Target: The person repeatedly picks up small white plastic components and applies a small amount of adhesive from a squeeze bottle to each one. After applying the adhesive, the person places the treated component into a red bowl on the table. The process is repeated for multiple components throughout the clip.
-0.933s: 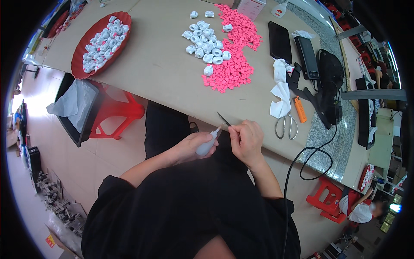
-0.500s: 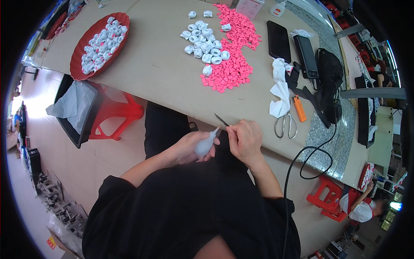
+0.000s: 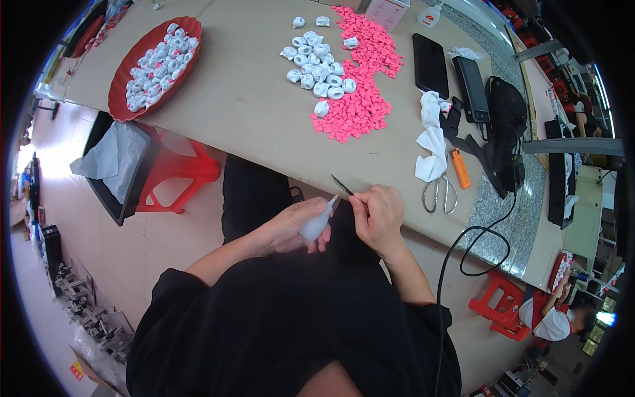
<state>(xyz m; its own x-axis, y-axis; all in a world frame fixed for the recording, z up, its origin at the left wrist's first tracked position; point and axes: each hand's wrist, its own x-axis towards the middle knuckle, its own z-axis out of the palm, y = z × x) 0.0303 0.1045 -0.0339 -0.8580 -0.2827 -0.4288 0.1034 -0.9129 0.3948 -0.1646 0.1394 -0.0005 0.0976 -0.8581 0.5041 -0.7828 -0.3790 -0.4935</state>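
My left hand (image 3: 289, 225) is closed around a translucent white squeeze bottle (image 3: 314, 227) with a tapered nozzle, held over my lap just off the table's front edge. To its right, my right hand (image 3: 381, 215) pinches a thin, dark, pointed metal tool (image 3: 342, 184); whether it is tweezers or a blade I cannot tell. The tool's tip points up and left, and the nozzle's end is close beside its shaft; contact cannot be made out. Farther back on the table lie a cluster of small white ring-shaped pieces (image 3: 321, 68) and a spread of small pink pieces (image 3: 352, 116).
A red scalloped tray (image 3: 119, 99) of white pieces stands at the left. At the right are a black phone (image 3: 430, 66), a power bank (image 3: 471, 89), crumpled tissue (image 3: 432, 152), scissors (image 3: 431, 197), an orange lighter (image 3: 460, 169) and a looping black cable (image 3: 442, 278).
The view has shifted slightly. The bottle and the pointed tool stay in nearly the same place, with only a small shift of my left fingers around the bottle.
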